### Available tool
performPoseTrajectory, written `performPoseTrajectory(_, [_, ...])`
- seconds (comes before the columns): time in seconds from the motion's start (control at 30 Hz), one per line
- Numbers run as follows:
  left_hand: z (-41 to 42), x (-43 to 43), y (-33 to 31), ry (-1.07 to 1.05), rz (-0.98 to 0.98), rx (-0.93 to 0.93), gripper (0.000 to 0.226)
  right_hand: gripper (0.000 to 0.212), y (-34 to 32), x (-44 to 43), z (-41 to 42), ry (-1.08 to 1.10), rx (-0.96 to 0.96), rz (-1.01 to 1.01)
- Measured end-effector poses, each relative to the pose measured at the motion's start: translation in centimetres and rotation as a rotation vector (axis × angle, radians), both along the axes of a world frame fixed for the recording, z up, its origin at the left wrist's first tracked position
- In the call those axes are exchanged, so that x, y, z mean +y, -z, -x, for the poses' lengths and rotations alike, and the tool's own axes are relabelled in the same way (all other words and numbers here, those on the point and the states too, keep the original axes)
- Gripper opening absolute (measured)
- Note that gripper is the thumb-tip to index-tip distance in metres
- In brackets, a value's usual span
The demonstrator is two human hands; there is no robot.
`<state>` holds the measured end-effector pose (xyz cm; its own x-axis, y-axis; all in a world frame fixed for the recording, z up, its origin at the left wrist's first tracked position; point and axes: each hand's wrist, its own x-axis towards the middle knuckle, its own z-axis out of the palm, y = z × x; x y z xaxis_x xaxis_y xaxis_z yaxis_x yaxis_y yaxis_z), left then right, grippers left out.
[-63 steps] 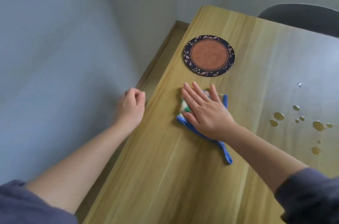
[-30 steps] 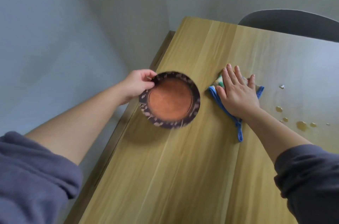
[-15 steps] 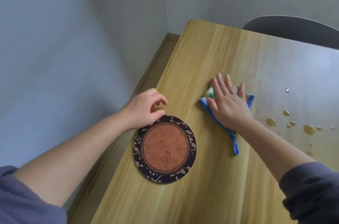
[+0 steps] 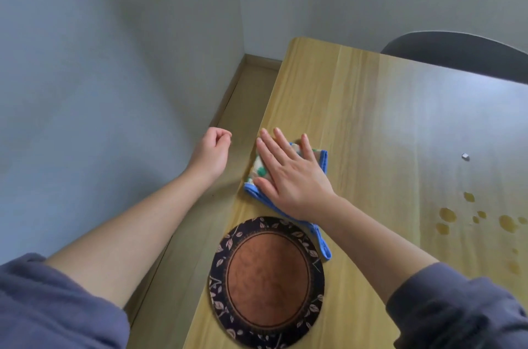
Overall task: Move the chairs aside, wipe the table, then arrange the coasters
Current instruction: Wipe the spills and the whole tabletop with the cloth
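Observation:
A round coaster [image 4: 267, 281] with a rust-brown centre and a dark leaf-patterned rim lies flat on the wooden table [image 4: 380, 126] near its left front edge. My right hand [image 4: 288, 174] presses flat, fingers straight, on a folded blue-edged cloth [image 4: 321, 160] just beyond the coaster, close to the table's left edge. My left hand [image 4: 213, 151] hovers off the table's left side over the floor, fingers loosely curled and holding nothing.
Several amber liquid drops [image 4: 447, 214] and a small white crumb [image 4: 465, 156] lie on the table's right part. A dark grey chair back [image 4: 457, 48] stands behind the far edge. Walls close in at the left and back, with a narrow floor strip [image 4: 237, 120] between.
My left hand let go of the coaster it had brought toward the near edge and drew back off the table's side. My right hand slid the cloth left toward the table's edge.

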<state>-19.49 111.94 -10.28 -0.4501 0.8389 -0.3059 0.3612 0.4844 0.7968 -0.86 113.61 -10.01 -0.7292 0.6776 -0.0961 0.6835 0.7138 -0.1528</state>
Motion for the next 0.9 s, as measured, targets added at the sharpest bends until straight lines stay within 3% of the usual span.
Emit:
performPoseTrajectory(0.33, [-2.2,4.9,0.5,-0.082,-0.058,-0.183,0.024,0.068,0.5,10.5,2.8,0.224,0.005,-0.013])
performPoseTrajectory(0.77, [-5.1,8.6,-0.6,0.022,0.029,0.067,0.026,0.061,0.6,13.9,3.7,0.413,0.037,-0.027])
performPoseTrajectory(0.9, [-6.6,8.6,-0.3,0.145,0.04,0.332,0.029,0.059,0.7,18.0,4.0,0.43,0.017,-0.025])
